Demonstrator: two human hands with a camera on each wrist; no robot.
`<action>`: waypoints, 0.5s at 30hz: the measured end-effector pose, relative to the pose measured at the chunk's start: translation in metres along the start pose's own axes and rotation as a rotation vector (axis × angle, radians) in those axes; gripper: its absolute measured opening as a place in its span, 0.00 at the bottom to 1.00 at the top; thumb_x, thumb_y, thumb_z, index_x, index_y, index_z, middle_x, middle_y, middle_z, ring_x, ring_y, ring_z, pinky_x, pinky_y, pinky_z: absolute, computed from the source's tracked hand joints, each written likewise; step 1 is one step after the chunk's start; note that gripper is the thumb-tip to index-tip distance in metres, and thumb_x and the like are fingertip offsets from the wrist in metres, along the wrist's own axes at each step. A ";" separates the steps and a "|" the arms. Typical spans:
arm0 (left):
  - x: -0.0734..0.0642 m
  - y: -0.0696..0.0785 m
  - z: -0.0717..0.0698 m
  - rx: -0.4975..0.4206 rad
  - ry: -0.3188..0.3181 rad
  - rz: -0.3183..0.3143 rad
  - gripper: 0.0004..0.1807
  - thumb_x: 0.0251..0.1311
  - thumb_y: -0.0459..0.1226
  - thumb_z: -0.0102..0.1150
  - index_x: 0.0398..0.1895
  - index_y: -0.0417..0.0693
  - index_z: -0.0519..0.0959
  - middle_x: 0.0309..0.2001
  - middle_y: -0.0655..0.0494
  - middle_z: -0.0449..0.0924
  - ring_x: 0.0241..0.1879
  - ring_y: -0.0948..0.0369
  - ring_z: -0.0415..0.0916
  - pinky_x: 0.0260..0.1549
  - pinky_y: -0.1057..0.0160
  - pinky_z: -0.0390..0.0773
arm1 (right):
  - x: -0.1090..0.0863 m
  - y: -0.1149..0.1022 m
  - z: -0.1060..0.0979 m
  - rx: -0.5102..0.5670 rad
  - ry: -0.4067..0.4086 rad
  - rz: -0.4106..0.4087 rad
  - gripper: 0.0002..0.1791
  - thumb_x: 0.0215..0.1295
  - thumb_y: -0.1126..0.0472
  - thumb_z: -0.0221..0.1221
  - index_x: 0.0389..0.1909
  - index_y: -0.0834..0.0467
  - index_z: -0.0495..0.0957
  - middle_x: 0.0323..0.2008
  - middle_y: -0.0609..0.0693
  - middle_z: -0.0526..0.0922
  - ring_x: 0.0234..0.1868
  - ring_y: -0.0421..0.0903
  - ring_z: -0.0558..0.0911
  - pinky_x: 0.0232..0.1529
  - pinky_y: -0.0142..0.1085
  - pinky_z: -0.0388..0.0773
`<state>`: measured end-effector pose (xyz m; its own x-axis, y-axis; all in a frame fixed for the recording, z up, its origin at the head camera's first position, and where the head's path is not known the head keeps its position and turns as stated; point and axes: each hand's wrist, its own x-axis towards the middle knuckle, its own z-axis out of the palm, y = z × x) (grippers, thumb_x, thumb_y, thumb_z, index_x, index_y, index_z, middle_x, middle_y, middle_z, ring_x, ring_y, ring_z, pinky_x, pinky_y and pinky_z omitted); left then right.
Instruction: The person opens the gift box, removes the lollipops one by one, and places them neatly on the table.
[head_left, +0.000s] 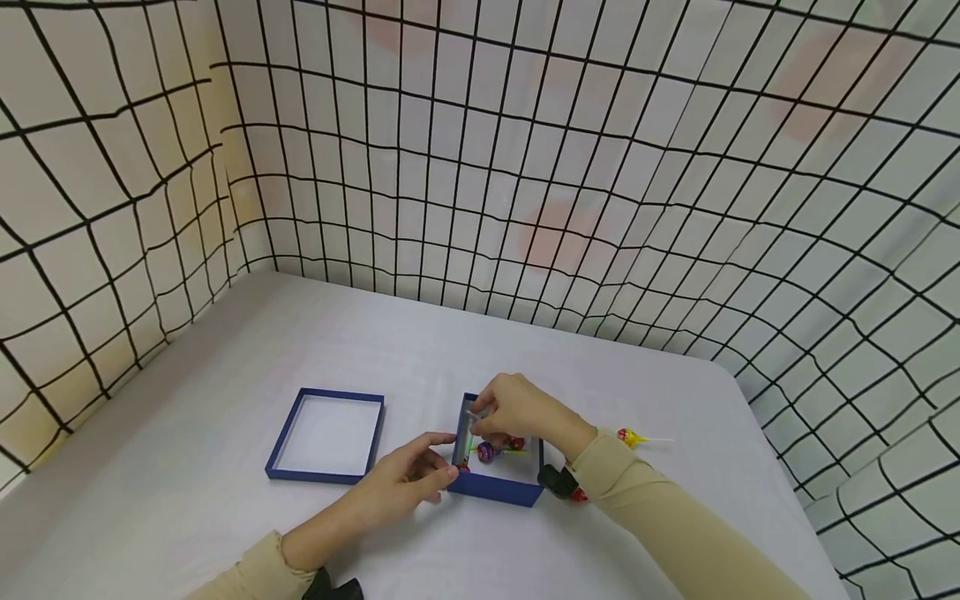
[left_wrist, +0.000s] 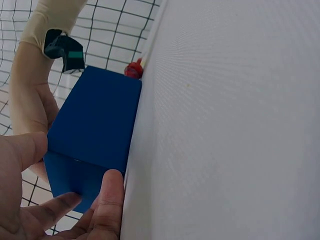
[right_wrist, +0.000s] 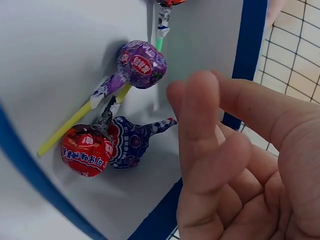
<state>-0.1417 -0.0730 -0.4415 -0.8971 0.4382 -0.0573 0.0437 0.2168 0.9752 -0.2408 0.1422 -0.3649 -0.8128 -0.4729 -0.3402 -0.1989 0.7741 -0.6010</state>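
Observation:
My right hand [head_left: 517,408] reaches into an open blue box [head_left: 495,489] with a white interior. Its thumb and forefinger come together at the stick end of a dark-blue lollipop [right_wrist: 131,142]; the fingers partly hide the pinch. Beside that lie a red lollipop [right_wrist: 87,152] and a purple lollipop [right_wrist: 142,65] with a yellow stick. Another lollipop with a green stick [right_wrist: 159,44] sits along the box wall. My left hand [head_left: 408,475] touches the box's left side, its fingers extended and spread from the rim down to the near corner.
A shallow blue-rimmed lid [head_left: 318,477], white inside, lies to the left on the white table [head_left: 420,367]. Right of the box lie a yellow-and-red lollipop [head_left: 628,437] and a red lollipop [head_left: 579,495] partly behind the right wrist. Black netting [head_left: 495,171] rises around the table.

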 end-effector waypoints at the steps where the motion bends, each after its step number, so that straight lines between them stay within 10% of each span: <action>1: 0.000 0.000 0.000 -0.001 0.001 0.001 0.31 0.79 0.44 0.60 0.79 0.41 0.68 0.50 0.46 0.84 0.41 0.57 0.86 0.33 0.66 0.80 | 0.000 0.000 0.000 0.009 -0.005 0.010 0.17 0.69 0.65 0.72 0.56 0.66 0.87 0.25 0.51 0.91 0.22 0.43 0.88 0.29 0.33 0.85; 15: -0.001 0.001 0.000 0.003 0.002 -0.004 0.31 0.79 0.44 0.61 0.78 0.42 0.68 0.50 0.47 0.84 0.41 0.57 0.86 0.33 0.66 0.78 | 0.006 -0.002 0.003 -0.004 -0.023 0.022 0.11 0.68 0.67 0.72 0.49 0.64 0.89 0.26 0.50 0.91 0.24 0.43 0.89 0.33 0.35 0.87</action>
<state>-0.1411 -0.0731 -0.4408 -0.8982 0.4353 -0.0610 0.0410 0.2210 0.9744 -0.2432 0.1365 -0.3679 -0.8040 -0.4651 -0.3705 -0.1829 0.7863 -0.5901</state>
